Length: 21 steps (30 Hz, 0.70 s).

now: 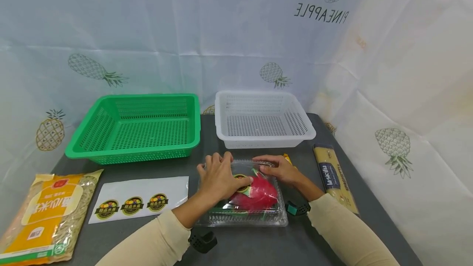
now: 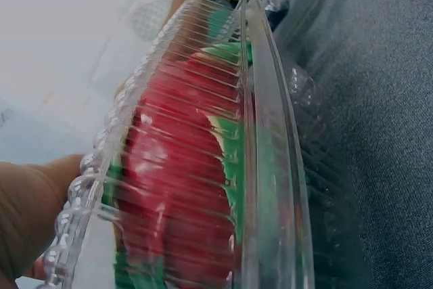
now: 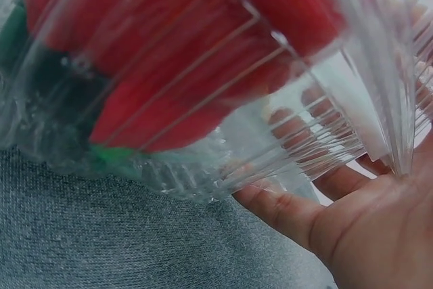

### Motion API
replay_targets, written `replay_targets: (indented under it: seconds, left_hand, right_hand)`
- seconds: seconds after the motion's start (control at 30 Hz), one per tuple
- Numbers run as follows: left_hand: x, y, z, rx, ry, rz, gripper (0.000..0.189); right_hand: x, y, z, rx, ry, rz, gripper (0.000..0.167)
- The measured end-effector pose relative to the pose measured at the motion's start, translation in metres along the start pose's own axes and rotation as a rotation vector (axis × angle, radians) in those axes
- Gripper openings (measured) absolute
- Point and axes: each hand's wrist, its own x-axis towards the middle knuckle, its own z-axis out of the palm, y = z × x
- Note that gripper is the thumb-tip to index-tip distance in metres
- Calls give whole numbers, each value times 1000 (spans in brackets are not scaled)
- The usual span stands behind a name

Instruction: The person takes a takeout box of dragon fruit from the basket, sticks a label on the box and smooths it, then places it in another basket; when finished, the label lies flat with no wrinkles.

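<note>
A clear plastic clamshell box [image 1: 244,218] lies on the dark table, its lid down over a red dragon fruit [image 1: 264,194] with green tips. On the lid is a round black-and-gold sticker [image 1: 241,177], partly covered by the thumb of my left hand [image 1: 219,180]. That thumb presses on the lid while the other fingers spread toward its far left edge. My right hand [image 1: 282,169] grips the far right corner of the box. In the right wrist view, the thumb and fingers [image 3: 284,211] lie on either side of the ribbed plastic wall.
Left of the box lies a white sheet [image 1: 144,184] bearing three round stickers, then an orange grain bag [image 1: 48,221]. Behind stand a green basket [image 1: 133,157] and a white basket [image 1: 266,141]. A noodle pack [image 1: 334,175] lies at right; a small yellow item [image 1: 287,158] shows behind my right hand.
</note>
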Motion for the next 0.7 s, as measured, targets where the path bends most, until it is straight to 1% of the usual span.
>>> replay_targets:
  seconds: [0.1,0.27,0.47,0.57,0.7]
  left_hand:
    - [1,-1,0,-26,12,-19,67]
    - [1,-4,0,-62,29,-24,68]
    - [1,-10,-7,-84,19,-44,76]
    - [0,-14,-10,-93,4,-36,82]
    - [-1,-20,-10,-105,-18,-7,86]
  right_hand:
    - [0,0,0,1,1,4,44]
    - [-1,0,0,9,4,13,44]
    - [-1,-1,1,-27,5,14,43]
    - [-2,0,0,-34,4,5,44]
    - [-2,1,0,-25,-2,-5,44]
